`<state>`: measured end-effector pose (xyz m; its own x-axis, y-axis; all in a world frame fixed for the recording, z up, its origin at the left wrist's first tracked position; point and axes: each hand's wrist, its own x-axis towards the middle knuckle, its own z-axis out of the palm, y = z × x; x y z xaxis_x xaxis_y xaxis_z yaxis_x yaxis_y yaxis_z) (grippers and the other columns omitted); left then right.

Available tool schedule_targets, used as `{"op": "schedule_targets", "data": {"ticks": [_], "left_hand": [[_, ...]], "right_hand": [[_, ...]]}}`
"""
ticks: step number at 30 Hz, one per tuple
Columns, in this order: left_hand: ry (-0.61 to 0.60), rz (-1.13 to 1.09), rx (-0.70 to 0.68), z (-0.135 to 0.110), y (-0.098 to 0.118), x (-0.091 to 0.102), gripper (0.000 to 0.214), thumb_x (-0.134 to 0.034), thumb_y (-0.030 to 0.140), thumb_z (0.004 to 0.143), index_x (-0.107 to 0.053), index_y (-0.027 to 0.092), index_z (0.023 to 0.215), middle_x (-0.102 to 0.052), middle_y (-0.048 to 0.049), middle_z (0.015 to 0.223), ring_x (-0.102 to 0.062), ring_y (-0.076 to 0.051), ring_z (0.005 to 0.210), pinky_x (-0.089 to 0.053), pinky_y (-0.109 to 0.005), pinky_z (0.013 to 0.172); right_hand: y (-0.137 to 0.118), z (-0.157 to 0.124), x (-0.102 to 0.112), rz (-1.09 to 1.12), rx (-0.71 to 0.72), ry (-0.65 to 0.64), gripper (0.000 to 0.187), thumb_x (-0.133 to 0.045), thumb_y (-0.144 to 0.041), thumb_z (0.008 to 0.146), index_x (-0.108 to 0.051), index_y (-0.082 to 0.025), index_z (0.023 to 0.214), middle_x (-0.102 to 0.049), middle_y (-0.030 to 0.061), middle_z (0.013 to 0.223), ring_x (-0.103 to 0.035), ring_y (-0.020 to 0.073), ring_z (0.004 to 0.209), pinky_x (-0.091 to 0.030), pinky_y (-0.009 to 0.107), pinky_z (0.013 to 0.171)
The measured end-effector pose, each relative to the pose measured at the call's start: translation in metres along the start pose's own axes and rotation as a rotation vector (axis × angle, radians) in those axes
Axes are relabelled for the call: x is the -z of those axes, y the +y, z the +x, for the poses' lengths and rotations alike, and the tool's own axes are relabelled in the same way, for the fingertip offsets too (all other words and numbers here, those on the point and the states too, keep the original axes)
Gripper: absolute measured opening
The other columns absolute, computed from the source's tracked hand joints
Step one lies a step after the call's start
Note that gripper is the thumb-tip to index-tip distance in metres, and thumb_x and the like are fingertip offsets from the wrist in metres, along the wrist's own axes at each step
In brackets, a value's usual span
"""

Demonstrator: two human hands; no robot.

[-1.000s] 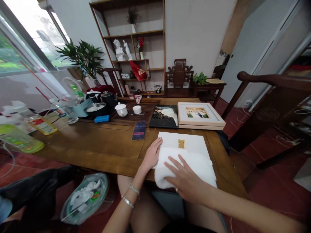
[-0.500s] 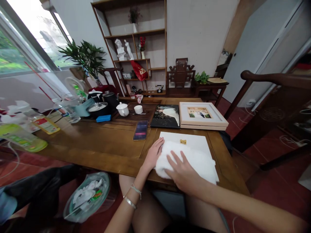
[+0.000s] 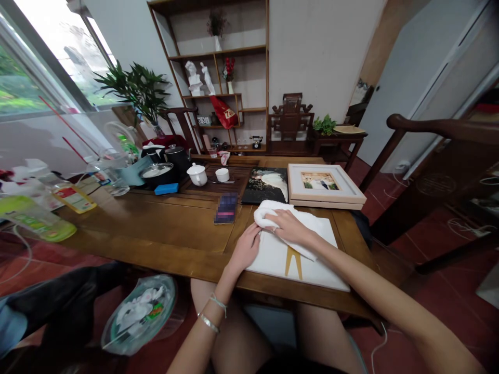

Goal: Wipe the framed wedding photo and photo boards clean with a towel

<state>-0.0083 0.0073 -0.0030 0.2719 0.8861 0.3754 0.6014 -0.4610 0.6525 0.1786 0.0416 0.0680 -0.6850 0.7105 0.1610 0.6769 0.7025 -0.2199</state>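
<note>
A white rectangular panel (image 3: 267,261) lies flat at the front edge of the wooden table, with a gold forked shape (image 3: 293,263) on its surface. Across its upper part, a white towel (image 3: 268,210) is bunched under my right hand (image 3: 291,227), whose fingers curl over the cloth and press it down near the panel's far left corner. My left hand (image 3: 248,246) lies along the panel's left edge, fingers extended, its tips close to the towel. Whether those tips touch the cloth I cannot tell. Part of the panel is covered by the towel and my right forearm.
Behind the panel lie a dark photo board (image 3: 265,185) and framed pictures (image 3: 326,186). A phone (image 3: 225,208) sits to the left. Farther left are a blue sponge (image 3: 166,189), a lidded white cup (image 3: 197,175) and bottles (image 3: 74,197). A lined bin (image 3: 142,314) stands below.
My right hand has pushed the towel away from me, from the panel's near side to its far left corner, uncovering the gold forked shape. My left hand has barely moved.
</note>
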Motion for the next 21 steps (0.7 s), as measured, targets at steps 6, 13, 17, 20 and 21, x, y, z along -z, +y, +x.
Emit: {"op": "schedule_targets", "data": {"ticks": [6,13,17,20,21], "left_hand": [[-0.017,-0.008,0.014,0.000,-0.001,0.000,0.041,-0.037,0.015,0.090,-0.058,0.015,0.125,-0.052,-0.0104,0.139,-0.044,-0.021,0.133,-0.033,-0.043,0.114],[-0.005,-0.018,0.025,-0.001,-0.002,-0.002,0.041,-0.037,0.016,0.090,-0.058,0.015,0.126,-0.052,-0.0100,0.139,-0.043,-0.020,0.133,-0.033,-0.043,0.114],[0.014,-0.025,0.020,-0.002,-0.005,-0.004,0.041,-0.037,0.017,0.091,-0.058,0.016,0.126,-0.052,-0.0093,0.139,-0.044,-0.020,0.133,-0.033,-0.043,0.114],[0.015,-0.029,0.015,-0.002,-0.006,-0.005,0.040,-0.038,0.018,0.091,-0.057,0.017,0.126,-0.052,-0.0088,0.139,-0.043,-0.020,0.133,-0.032,-0.044,0.115],[0.012,-0.028,0.017,-0.002,-0.006,-0.005,0.040,-0.038,0.018,0.091,-0.057,0.017,0.126,-0.051,-0.0090,0.139,-0.043,-0.020,0.133,-0.032,-0.044,0.115]], "right_hand": [[0.008,-0.025,-0.003,0.008,-0.014,0.024,0.029,-0.043,-0.015,0.088,-0.058,-0.019,0.112,-0.060,0.0107,0.112,-0.052,0.0256,0.103,-0.038,0.037,0.089],[0.035,-0.089,0.005,-0.009,-0.188,0.036,0.042,-0.038,-0.015,0.084,-0.053,-0.020,0.123,-0.057,0.0126,0.124,-0.048,0.0303,0.119,-0.038,0.048,0.097],[0.017,-0.121,0.005,-0.037,-0.231,-0.014,0.054,-0.042,-0.008,0.074,-0.054,-0.018,0.125,-0.046,0.0164,0.140,-0.040,0.0315,0.129,-0.033,0.053,0.104],[-0.018,-0.153,0.009,0.012,-0.200,-0.136,0.059,-0.045,-0.005,0.068,-0.056,-0.023,0.123,-0.041,0.0139,0.145,-0.039,0.0304,0.132,-0.031,0.052,0.106],[-0.029,-0.163,0.012,0.037,-0.185,-0.172,0.059,-0.046,-0.004,0.066,-0.058,-0.025,0.121,-0.042,0.0123,0.145,-0.039,0.0303,0.132,-0.032,0.051,0.106]]}}
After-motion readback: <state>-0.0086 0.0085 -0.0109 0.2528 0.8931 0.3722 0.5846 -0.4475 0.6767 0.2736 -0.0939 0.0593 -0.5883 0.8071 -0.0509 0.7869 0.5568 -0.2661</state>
